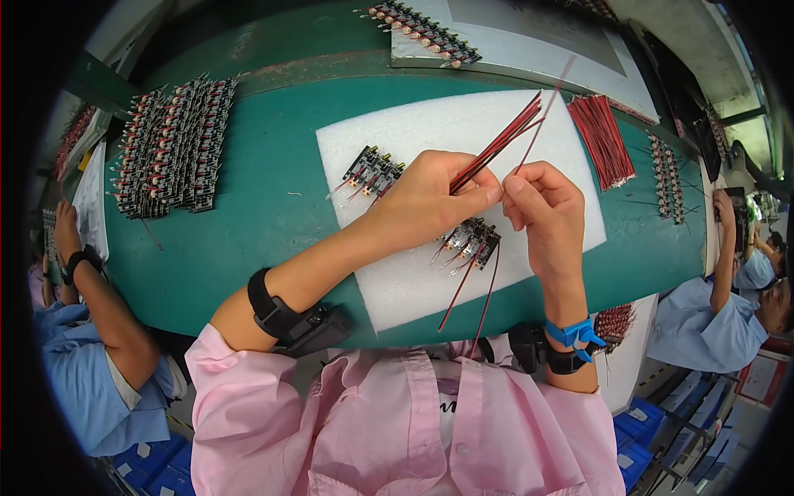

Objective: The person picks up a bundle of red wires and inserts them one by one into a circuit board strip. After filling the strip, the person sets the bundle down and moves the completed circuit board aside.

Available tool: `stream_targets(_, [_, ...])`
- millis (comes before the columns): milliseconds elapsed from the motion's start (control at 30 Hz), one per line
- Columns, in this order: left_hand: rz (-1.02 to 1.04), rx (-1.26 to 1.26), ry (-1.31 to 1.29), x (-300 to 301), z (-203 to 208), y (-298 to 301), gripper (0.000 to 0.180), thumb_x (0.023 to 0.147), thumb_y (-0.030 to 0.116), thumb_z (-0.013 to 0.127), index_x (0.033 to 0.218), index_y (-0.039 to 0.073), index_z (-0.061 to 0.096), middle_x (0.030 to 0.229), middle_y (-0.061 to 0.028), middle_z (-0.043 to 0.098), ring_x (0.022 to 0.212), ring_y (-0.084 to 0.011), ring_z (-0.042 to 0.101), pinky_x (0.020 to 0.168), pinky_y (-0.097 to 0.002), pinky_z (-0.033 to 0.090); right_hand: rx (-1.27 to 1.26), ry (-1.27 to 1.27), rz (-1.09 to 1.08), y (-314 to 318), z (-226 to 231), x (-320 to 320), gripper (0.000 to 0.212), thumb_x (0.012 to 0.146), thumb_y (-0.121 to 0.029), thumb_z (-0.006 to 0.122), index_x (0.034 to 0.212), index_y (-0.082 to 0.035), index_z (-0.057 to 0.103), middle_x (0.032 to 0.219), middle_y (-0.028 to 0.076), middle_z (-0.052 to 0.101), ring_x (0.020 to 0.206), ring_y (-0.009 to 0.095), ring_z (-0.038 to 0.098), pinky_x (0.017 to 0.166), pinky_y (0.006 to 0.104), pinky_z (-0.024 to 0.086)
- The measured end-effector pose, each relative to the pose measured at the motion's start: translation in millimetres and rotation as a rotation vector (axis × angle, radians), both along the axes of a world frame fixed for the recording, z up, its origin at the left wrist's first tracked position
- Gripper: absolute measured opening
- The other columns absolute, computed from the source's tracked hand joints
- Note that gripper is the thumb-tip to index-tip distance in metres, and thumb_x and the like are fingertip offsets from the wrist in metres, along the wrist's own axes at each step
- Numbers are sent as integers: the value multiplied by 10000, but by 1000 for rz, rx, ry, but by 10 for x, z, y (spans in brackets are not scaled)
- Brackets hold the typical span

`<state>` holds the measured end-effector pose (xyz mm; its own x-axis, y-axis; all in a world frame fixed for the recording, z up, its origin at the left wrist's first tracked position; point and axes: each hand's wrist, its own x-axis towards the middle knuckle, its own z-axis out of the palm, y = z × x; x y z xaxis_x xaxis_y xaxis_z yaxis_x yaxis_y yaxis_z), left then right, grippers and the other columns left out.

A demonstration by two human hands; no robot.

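My left hand (434, 196) is closed round a bundle of red and black wires (506, 136), whose ends stick out up and to the right. Close beside it, my right hand (544, 201) pinches a single thin wire (529, 149) between thumb and finger, apart from the bundle. Below both hands, a row of small circuit boards (469, 241) lies on a white foam sheet (397, 293). Two wires (455, 299) trail from these boards toward me. The row's left part (370, 171) shows beyond my left forearm; my left hand hides its middle.
On the green table (273, 198), many finished-looking boards (175, 147) stand in rows at left. A pile of red and black wires (601, 140) and more boards (667, 178) lie at right. Another board row (426, 35) rests on a raised metal box (529, 58). Co-workers sit on both sides.
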<state>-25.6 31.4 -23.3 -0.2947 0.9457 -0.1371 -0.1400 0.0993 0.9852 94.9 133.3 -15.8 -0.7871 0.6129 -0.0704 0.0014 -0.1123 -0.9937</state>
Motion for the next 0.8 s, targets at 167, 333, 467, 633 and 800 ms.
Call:
stream_targets(167, [-16,-15,23,20,54,0,154,759,161,585,762,11,548,547,79,414,487,6,333,425,-171,234,-21,41,3,1,-25,10,80,771,-75,536,760,3,523,649,34,527,484,61,400,445,176,313])
stream_targets(333, [-2,-3,35,13,12,-2,154,759,160,585,763,11,549,538,82,408,464,8,322,411,-171,226,42,59,-16,-29,-45,8,89,766,-74,550,756,14,541,660,32,533,504,65,410,462,178,321])
stream_targets(467, [8,13,64,-6,-16,-14,149,758,156,587,762,11,552,527,84,400,451,9,316,402,-172,221,123,-16,-50,-77,-10,11,88,760,-68,557,747,19,552,680,35,539,522,67,420,473,182,325])
stream_targets(633, [13,-66,-8,-1,92,-14,137,759,139,586,767,6,555,513,86,391,444,10,310,398,-172,217,85,-20,-32,-46,-2,41,85,756,-63,558,740,21,555,692,35,543,534,65,426,477,185,324])
stream_targets(800, [10,-21,-7,14,10,2,126,765,127,578,770,3,558,509,84,392,442,10,303,398,-171,215,81,5,-41,-29,-47,40,85,756,-63,555,738,20,553,688,37,542,531,65,424,477,186,324])
